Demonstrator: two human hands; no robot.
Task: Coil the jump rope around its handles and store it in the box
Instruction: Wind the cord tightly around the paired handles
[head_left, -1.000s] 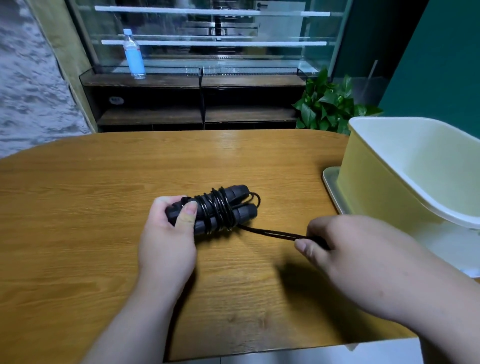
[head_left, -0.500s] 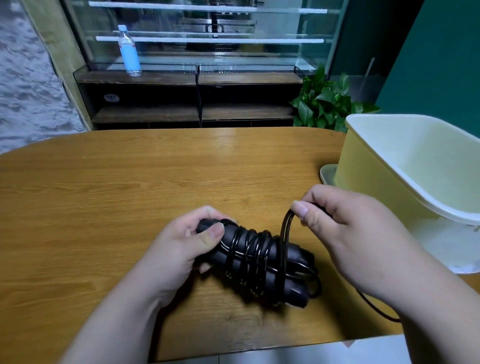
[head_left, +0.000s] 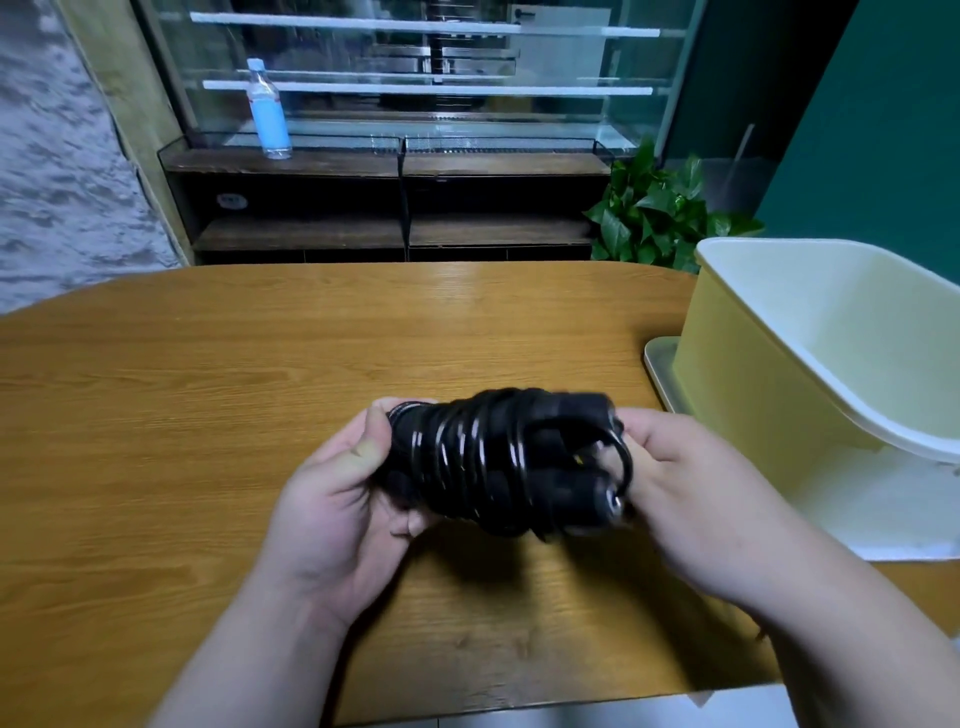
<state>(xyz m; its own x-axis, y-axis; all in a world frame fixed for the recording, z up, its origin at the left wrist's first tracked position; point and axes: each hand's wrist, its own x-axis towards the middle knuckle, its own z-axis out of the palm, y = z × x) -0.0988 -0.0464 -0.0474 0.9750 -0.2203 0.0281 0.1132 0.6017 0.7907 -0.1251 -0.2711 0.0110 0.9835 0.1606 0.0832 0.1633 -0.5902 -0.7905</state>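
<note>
The table fills the near scene, wood and bare but for the box at its right edge, open, tilted toward the person and resting on its lid. Since a second ago the loose tail of rope is gone: it ran out to the right hand then, and now every turn sits wound on the handles. The bundle has come up off the table and hangs between both hands, near centre. The left hand is closed around its left end, thumb on top. The right hand cups the right end, fingers curled at the handle caps; whether it pins the last loop is hidden. Coiling looks done; storing remains. Nothing lies between bundle and box. Beyond the table stand a shelf, a bottle and a plant.
</note>
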